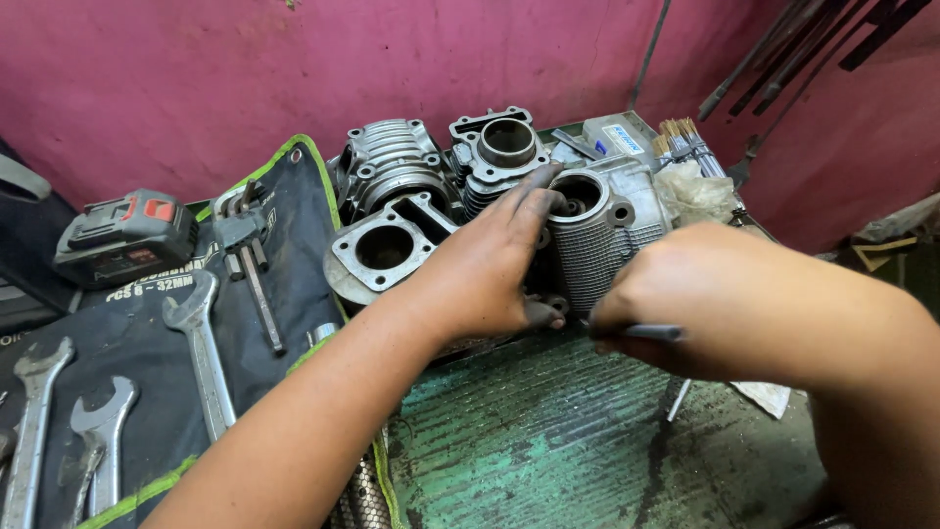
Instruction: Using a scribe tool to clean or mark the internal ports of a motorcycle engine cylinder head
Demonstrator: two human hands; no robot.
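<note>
A grey finned engine cylinder (599, 240) lies on its side at the middle of the worn green bench (548, 441). My left hand (490, 269), greasy at the fingertips, rests against its left side with fingers reaching to the open bore. My right hand (685, 304) is closed around a thin metal tool (651, 333), held just right of and below the cylinder. The tool's tip is hidden behind my hands.
Three more cylinders stand behind and left: one (387, 250), one (392, 162), one (504, 147). A dark tool roll (147, 323) with several spanners (201, 343) covers the left. A power-tool battery (127, 235) sits far left. Brushes (685, 142) and a rag lie at right, against a pink wall.
</note>
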